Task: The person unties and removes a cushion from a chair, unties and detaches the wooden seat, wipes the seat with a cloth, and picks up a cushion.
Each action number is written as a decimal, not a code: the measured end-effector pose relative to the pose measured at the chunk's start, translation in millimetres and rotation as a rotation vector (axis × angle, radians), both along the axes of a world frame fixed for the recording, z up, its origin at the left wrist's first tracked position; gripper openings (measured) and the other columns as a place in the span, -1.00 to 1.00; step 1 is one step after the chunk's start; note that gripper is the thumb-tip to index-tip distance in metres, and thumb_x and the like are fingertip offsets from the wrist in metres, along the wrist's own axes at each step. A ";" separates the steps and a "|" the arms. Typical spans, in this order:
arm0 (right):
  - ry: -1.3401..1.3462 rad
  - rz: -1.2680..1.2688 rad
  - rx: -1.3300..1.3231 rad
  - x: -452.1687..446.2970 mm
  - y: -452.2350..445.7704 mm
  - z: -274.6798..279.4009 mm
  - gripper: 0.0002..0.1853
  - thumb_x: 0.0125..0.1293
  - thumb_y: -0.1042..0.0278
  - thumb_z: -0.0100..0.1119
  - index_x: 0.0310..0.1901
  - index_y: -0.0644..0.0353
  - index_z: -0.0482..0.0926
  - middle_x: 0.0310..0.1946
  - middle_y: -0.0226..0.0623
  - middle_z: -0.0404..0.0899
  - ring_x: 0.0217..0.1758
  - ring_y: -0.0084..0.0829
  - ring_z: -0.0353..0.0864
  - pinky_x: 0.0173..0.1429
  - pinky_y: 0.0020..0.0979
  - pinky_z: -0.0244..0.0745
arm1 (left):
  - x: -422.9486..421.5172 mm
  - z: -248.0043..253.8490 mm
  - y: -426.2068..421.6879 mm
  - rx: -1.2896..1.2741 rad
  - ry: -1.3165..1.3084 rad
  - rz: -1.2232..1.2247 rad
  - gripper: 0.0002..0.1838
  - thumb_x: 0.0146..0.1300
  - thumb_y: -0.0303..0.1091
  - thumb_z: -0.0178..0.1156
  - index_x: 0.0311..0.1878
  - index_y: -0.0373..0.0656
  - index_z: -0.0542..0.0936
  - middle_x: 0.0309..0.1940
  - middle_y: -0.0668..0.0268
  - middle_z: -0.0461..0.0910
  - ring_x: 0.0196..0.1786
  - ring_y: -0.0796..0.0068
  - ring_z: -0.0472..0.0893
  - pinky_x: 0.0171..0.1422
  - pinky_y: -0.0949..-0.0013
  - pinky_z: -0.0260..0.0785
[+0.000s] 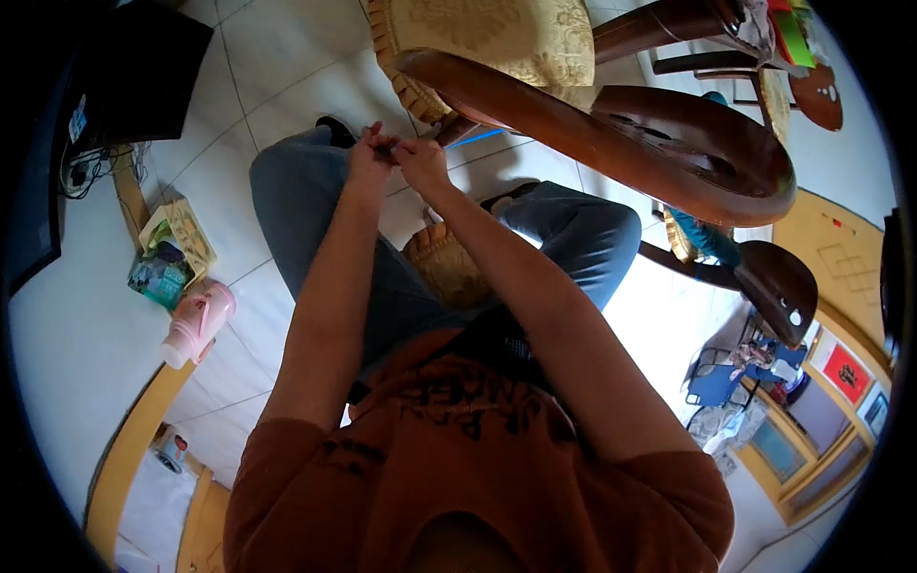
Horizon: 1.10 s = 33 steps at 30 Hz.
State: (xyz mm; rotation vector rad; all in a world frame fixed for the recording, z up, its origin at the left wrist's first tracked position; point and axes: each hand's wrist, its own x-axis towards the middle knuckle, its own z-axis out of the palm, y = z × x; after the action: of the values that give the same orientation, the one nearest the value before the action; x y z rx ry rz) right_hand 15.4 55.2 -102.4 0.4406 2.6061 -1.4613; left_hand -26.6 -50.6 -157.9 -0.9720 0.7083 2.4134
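My left hand [367, 158] and my right hand [420, 162] are close together in front of my knees, their fingertips meeting. A small dark thing seems to lie between the fingers, too small and shaded to name. Both hands look closed in a pinch. Just beyond them stands a dark wooden chair [611, 143] with a gold patterned seat cover [497, 38]. A thin blue strip [475, 138] shows beside its leg, to the right of my hands; whether it touches them I cannot tell.
I sit on a seat with a gold cover [449, 272]. A pink thermos jug [200, 323] and a green printed bag [160, 272] are at the left, below a black screen [143, 67]. More wooden chairs [778, 291] stand at the right on the tiled floor [215, 372].
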 end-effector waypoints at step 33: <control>0.543 -0.854 -0.655 38.8 229.2 241.6 -0.36 0.33 -0.20 -0.21 0.16 0.23 0.40 0.06 -0.07 0.46 0.14 -0.15 0.40 0.23 -0.13 0.26 | -40.8 -13.1 22.1 -0.747 0.416 -0.441 -0.82 0.12 -0.33 0.21 -0.30 -0.25 0.63 -0.42 0.38 0.54 -0.40 0.57 0.44 -0.27 0.49 0.27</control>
State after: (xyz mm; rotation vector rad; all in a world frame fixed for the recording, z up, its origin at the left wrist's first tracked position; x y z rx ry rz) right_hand 54.2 284.4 139.3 1.2962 2.0718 -2.8988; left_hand -67.4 -28.5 -171.0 -0.4517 1.8408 1.9677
